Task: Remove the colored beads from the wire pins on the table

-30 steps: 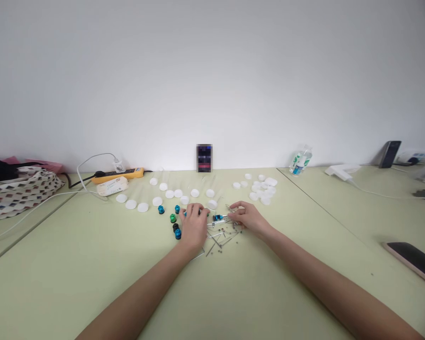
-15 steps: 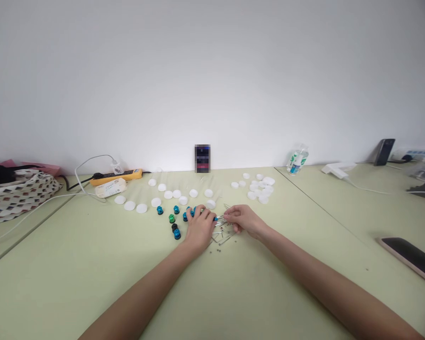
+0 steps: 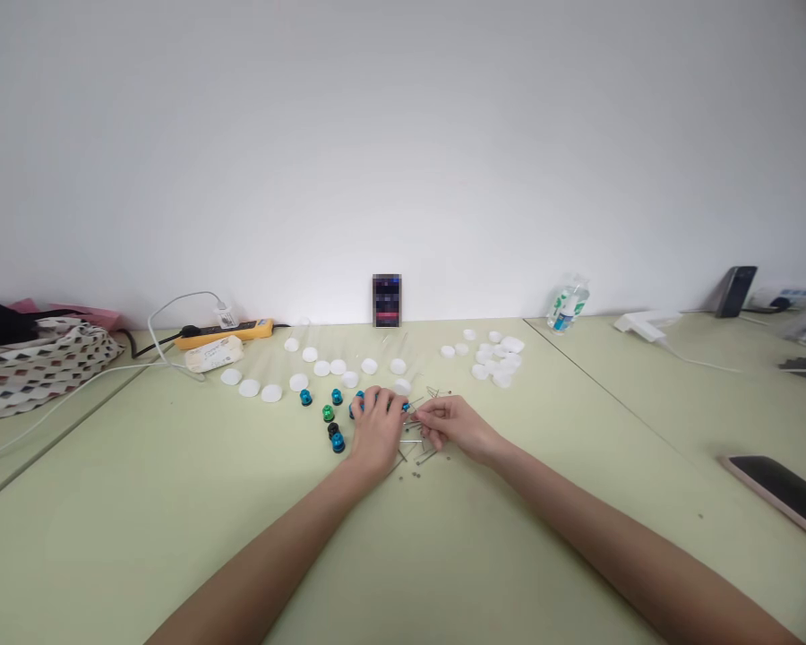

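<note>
A: How many hands are at work?
B: Two. The left hand [image 3: 378,432] is bent over the small parts, its fingertips at a blue part [image 3: 405,407]. The right hand [image 3: 453,425] comes in from the other side.

A: Are they gripping?
B: I can't tell for the left; the hand covers what is under it. The right thumb and forefinger are drawn close beside the blue part, but whether they are clamped on a piece is too small to tell.

A: So where is the blue part?
B: Just one shows there, between the two hands, above the pile of metal rods [image 3: 413,441]. The rods overlap too much to count. At least four small nuts [image 3: 416,476] lie around them.

A: And the knobs?
B: Five stand clear to the left: three blue knobs [image 3: 305,398], one green knob [image 3: 328,413] and one black knob [image 3: 333,432]. More blue is partly hidden by the left hand.

A: The white pieces?
B: Twelve white caps [image 3: 271,393] behind the knobs, with clear tubes among them. The white lids [image 3: 511,345] farther right overlap, roughly a dozen.

A: Phones?
B: Three, one lying flat [image 3: 783,493].
</note>
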`<act>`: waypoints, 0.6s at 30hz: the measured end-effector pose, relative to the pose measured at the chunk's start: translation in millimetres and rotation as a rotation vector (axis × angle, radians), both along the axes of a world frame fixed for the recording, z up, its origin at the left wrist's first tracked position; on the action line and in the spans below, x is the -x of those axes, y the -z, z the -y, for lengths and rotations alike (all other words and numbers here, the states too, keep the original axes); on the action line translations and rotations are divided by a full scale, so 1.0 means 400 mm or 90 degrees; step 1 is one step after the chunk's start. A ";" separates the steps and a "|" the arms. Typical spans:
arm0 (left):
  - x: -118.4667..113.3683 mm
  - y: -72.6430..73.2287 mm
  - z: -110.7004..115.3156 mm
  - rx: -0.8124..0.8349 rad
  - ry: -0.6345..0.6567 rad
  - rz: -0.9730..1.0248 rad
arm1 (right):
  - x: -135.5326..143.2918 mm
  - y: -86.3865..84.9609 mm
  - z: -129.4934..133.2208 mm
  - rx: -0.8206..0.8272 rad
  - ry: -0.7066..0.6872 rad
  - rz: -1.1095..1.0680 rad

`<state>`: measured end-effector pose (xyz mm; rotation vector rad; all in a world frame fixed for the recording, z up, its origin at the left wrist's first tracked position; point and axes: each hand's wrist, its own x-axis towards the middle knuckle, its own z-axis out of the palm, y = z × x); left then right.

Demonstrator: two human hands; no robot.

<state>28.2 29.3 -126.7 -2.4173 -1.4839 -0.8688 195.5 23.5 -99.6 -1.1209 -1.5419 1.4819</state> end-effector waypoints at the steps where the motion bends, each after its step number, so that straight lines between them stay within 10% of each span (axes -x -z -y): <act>1: 0.001 -0.001 0.000 0.008 0.006 0.007 | 0.001 0.002 0.001 0.004 -0.003 0.000; 18: 0.005 -0.007 0.009 0.001 0.048 0.090 | 0.008 -0.012 0.007 -0.001 0.021 0.015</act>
